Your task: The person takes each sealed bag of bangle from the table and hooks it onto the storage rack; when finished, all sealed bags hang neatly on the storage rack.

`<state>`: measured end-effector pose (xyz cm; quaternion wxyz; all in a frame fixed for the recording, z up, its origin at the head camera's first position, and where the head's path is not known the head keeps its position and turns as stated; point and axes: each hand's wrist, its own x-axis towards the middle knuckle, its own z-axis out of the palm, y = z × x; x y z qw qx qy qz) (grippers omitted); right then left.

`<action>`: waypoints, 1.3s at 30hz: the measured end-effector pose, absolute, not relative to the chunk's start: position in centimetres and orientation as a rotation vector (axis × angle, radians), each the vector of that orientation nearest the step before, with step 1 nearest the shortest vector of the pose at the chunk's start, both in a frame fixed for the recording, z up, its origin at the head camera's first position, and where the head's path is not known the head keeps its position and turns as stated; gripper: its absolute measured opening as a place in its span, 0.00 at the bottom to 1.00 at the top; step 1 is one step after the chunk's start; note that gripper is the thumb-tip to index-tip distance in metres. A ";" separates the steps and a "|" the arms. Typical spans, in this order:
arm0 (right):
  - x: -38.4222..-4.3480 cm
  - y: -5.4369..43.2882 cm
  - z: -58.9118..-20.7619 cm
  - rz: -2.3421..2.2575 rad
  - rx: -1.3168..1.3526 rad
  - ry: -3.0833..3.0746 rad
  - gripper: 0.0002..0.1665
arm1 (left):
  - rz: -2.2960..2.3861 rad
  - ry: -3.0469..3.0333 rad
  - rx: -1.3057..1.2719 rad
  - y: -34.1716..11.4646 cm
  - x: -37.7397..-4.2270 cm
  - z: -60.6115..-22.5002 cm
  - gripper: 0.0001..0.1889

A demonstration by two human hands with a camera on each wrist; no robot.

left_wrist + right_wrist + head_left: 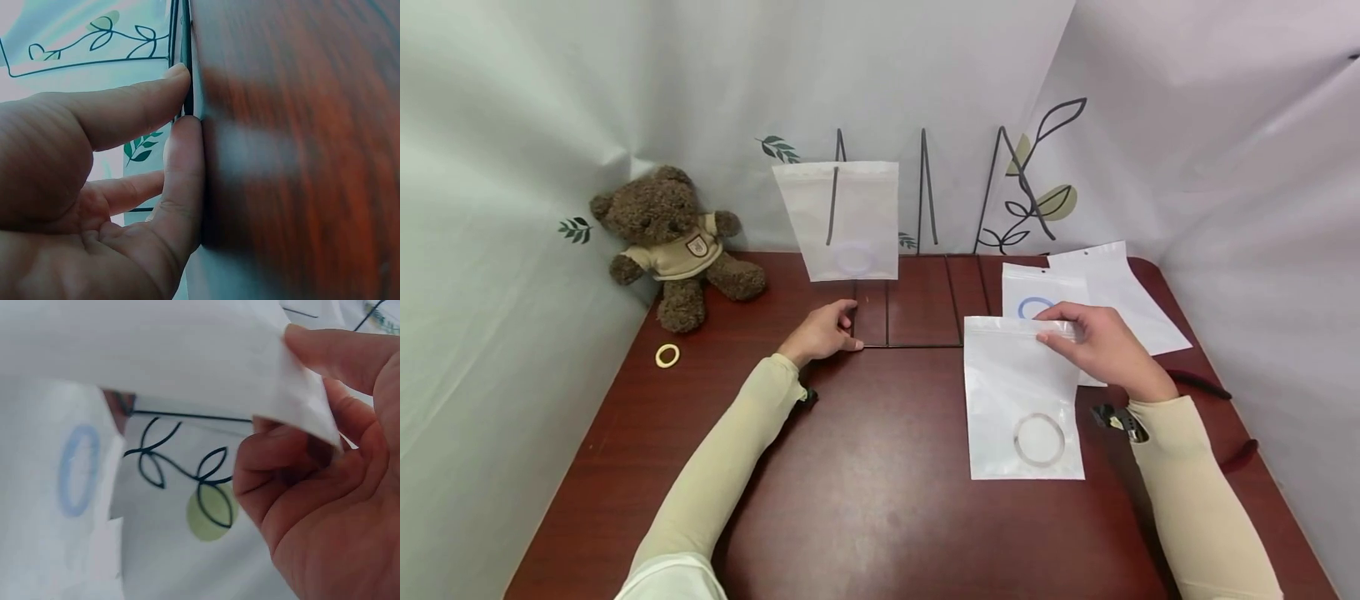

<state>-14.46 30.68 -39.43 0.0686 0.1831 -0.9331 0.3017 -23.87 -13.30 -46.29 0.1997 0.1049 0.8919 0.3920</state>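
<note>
My right hand [1097, 342] pinches the top edge of a white zip bag [1007, 392], which hangs over the table with a pinkish ring [1040, 440] showing through it. In the right wrist view, the thumb [331, 353] lies on one face of the bag and curled fingers are behind it. My left hand [823, 332] grips the front left corner of a black wire rack [917, 346], thumb and fingers around its base wire. On the rack's left hook hangs another white bag [868, 200] with a pale bluish ring inside; the other hooks hold nothing.
Two more white bags lie at the right back, one with a blue ring [1033, 307], the other a larger bag [1138, 300]. Dark red curved handles [1240, 457] show beside the right forearm. A teddy bear [673, 237] sits at the left back, behind a yellow ring [667, 356].
</note>
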 end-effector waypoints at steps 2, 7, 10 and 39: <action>-14.4 30.2 -38.9 0.950 0.555 -2.781 0.12 | 1.098 2.491 0.290 -13.3 -23.9 -46.3 0.44; -14.3 29.3 -37.8 1.026 0.556 -2.719 0.13 | 1.105 2.489 0.291 -13.3 -23.9 -46.5 0.44; -14.3 28.8 -37.3 1.044 0.581 -2.670 0.15 | 1.103 2.498 0.294 -13.3 -23.8 -46.5 0.44; -15.7 22.3 -31.9 1.062 0.839 -2.354 0.12 | 1.078 2.524 0.276 -12.9 -23.7 -46.3 0.45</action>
